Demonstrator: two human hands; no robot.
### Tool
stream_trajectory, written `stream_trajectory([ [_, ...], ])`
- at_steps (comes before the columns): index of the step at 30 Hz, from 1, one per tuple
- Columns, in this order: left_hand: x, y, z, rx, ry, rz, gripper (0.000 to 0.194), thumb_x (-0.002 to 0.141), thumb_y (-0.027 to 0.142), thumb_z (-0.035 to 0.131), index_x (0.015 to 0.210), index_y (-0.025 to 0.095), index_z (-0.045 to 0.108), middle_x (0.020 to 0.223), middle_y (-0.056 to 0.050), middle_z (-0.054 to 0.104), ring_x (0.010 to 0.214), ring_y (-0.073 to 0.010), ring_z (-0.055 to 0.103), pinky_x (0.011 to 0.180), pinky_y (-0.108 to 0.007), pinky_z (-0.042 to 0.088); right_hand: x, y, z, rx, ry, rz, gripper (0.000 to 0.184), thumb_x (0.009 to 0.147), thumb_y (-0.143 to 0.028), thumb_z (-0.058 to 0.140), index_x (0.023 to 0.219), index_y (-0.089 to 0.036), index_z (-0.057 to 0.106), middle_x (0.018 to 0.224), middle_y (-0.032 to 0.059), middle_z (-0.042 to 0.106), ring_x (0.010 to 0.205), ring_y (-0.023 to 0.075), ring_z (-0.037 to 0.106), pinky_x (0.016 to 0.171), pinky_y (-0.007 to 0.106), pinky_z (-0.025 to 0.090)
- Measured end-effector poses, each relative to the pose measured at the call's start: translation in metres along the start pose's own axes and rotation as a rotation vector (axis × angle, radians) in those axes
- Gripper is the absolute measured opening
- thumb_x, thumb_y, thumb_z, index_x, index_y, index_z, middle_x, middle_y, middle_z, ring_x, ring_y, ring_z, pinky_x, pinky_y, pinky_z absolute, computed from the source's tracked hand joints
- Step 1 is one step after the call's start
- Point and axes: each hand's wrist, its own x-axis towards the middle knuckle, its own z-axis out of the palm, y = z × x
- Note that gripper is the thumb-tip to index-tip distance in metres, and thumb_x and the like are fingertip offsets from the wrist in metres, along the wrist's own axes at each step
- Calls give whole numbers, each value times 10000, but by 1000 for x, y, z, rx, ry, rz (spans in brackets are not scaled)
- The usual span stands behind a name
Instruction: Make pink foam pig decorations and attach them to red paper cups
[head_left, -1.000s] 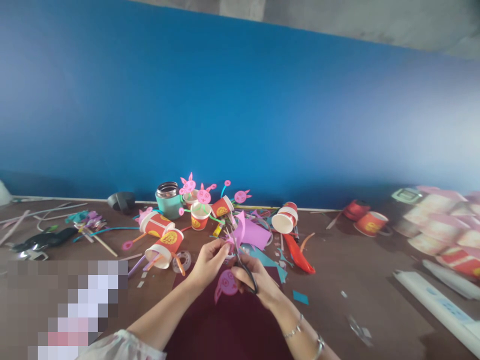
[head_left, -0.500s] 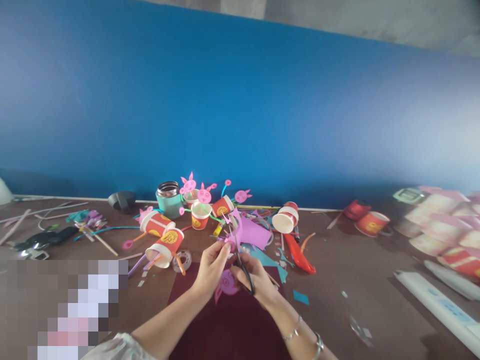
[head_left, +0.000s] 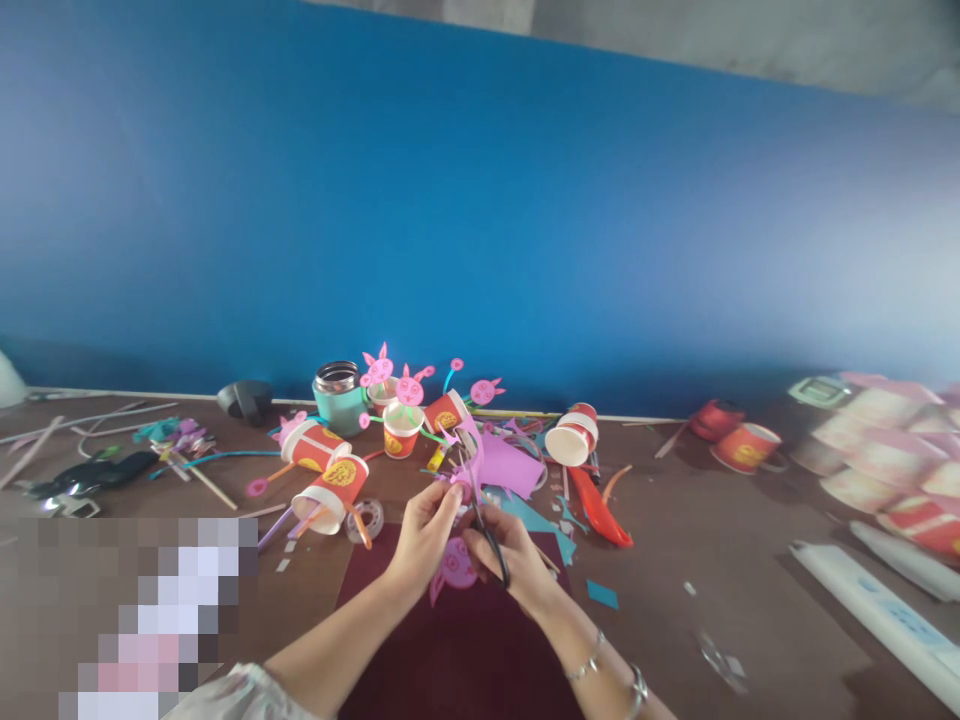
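Note:
Between thumb and fingers, my left hand [head_left: 426, 525] pinches a small piece of pink paper [head_left: 462, 490]. My right hand [head_left: 504, 545] is closed round the black handles of a pair of scissors [head_left: 491, 548], whose blades point up and away beside the pink paper. Whether the blades touch the paper I cannot tell. Below my hands a pink paper pig face [head_left: 456, 565] with pointed ears lies on a dark red mat [head_left: 450, 660]. A larger pink-purple sheet [head_left: 511, 465] with cut edges lies just behind my hands.
Red and white paper cups, some with pink paper faces [head_left: 410, 388], stand or lie at the back. A teal jar [head_left: 337, 400] is behind them. Tape [head_left: 365, 522] lies at left, a red pouch-like thing [head_left: 602, 512] at right. A white power strip [head_left: 874, 620] and stacked cups [head_left: 885, 450] sit far right.
Almost nothing differs. Both hands keep their hold on the paper and the scissors; the view has shifted very slightly.

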Motion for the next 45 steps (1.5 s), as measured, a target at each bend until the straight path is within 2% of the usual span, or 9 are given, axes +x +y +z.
stream_trajectory([
  [5, 1, -1, -1, -14, -9, -11, 354, 787, 477, 587, 659, 150, 540, 621, 22, 463, 598, -104, 421, 584, -210, 382, 0, -1, -1, -19, 11, 17, 374, 692, -484, 704, 769, -142, 575, 429, -80, 453, 341, 46, 367, 356, 172, 295],
  [11, 1, 1, -2, 0, 3, -15, 368, 778, 497, 586, 658, 152, 542, 620, 18, 470, 600, -110, 429, 574, -208, 384, 0, -1, -2, -5, -12, 34, 360, 684, -457, 718, 793, -146, 574, 457, -71, 493, 364, 61, 427, 379, 180, 343],
  [28, 6, -1, -5, 49, -28, 9, 380, 781, 506, 571, 642, 153, 542, 605, 23, 459, 593, -106, 404, 567, -210, 350, -2, -5, -2, -9, 3, 22, 368, 695, -493, 696, 741, -147, 578, 433, -82, 425, 347, 43, 342, 357, 179, 264],
  [37, 9, 2, -8, 61, -46, 23, 387, 767, 508, 586, 626, 149, 557, 584, 31, 472, 568, -101, 405, 545, -209, 339, -1, -6, -3, -5, -9, 29, 382, 700, -514, 678, 720, -148, 570, 410, -87, 408, 325, 41, 326, 341, 178, 252],
  [45, 7, 0, -8, 77, -26, 23, 365, 812, 487, 544, 663, 154, 544, 603, 37, 456, 575, -100, 392, 561, -211, 336, -2, -5, -3, -4, -14, 24, 394, 703, -526, 674, 736, -144, 582, 410, -84, 409, 321, 38, 326, 336, 172, 263],
])
